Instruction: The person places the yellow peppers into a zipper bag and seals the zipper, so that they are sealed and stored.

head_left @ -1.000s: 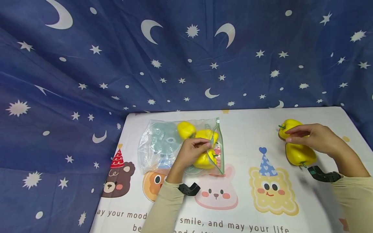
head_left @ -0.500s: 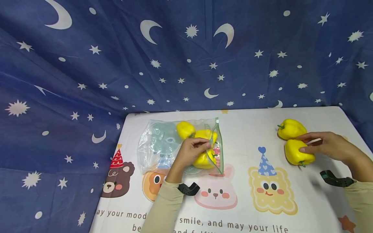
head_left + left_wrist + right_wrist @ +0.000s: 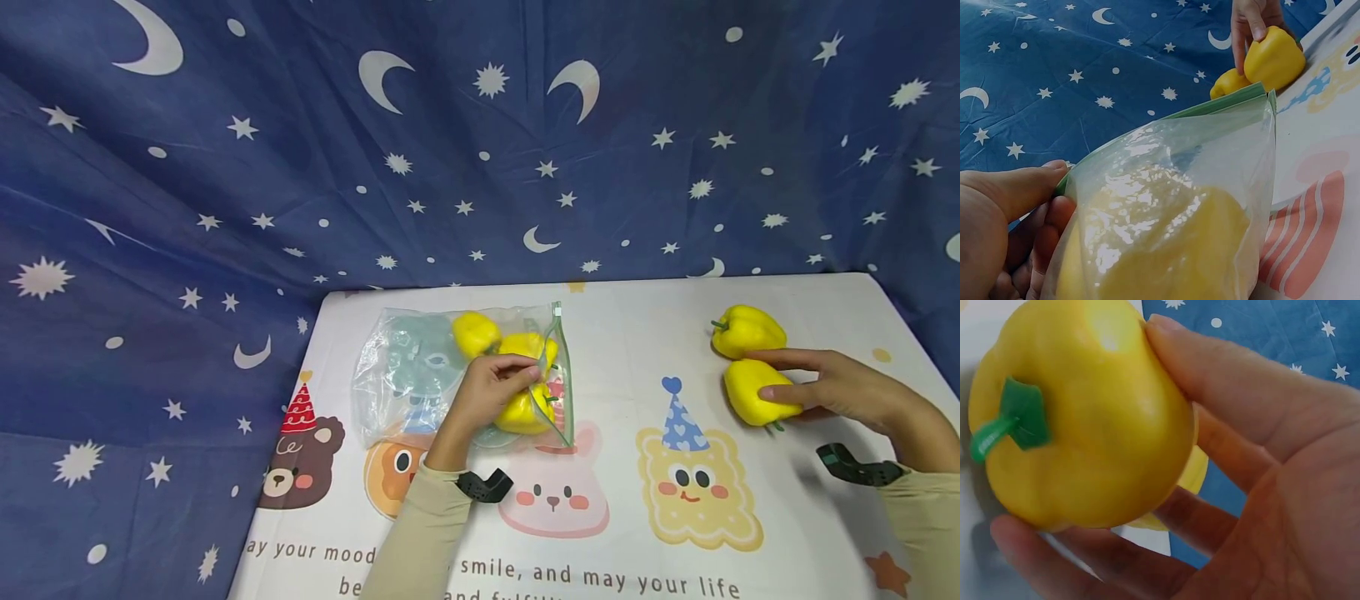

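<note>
In the head view a clear zip bag with a green rim lies on the table, three yellow bell peppers inside it. My left hand pinches the bag at its mouth; the left wrist view shows thumb and fingers on the green edge. At the right, my right hand grips another yellow bell pepper. The right wrist view has that pepper's green stem facing the camera, with thumb and fingers around its sides. Just behind it lies one more yellow bell pepper.
The table has a white cloth printed with cartoon animals and lettering. A dark blue curtain with moons and stars rises along the back and left edges. Black bands are on both wrists.
My right hand has come from above the two loose peppers down onto the nearer one, taken hold of it and tilted it slightly leftward. The left hand and bag have stayed in place.
</note>
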Demonstrator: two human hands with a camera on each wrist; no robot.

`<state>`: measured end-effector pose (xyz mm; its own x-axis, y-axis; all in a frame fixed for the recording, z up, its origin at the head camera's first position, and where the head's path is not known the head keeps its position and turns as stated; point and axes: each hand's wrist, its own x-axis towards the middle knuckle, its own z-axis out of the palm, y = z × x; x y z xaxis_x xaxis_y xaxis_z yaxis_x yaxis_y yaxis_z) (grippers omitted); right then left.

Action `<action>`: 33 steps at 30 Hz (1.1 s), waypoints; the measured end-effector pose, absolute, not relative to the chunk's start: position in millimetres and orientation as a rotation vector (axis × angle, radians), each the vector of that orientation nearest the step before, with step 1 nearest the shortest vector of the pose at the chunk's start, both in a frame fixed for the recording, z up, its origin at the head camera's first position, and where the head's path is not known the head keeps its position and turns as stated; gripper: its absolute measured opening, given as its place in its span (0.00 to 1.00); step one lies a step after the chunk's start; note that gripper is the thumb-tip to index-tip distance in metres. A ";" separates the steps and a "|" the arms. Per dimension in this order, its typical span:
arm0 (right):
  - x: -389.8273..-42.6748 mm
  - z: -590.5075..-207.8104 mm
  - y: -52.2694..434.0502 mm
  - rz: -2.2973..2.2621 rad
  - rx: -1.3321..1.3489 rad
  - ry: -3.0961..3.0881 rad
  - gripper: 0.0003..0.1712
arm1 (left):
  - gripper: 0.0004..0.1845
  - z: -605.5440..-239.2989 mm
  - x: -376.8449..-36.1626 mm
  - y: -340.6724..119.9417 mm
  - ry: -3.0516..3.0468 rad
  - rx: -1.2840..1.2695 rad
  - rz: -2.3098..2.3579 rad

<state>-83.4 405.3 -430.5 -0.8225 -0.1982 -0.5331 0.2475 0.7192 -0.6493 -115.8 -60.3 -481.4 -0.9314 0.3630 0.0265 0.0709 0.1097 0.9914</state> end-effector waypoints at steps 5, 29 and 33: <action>-83.6 -433.5 399.2 -1.021 0.000 2.321 0.42 | 0.13 -482.1 -116.3 -61.3 2.160 0.435 1.912; -96.9 -448.2 323.8 -1.241 -0.119 2.406 0.24 | 0.12 -481.9 -116.3 -60.8 2.170 0.433 1.904; -98.7 -453.0 306.5 -1.382 -0.085 2.244 0.25 | 0.12 -481.5 -116.2 -60.7 2.184 0.435 1.897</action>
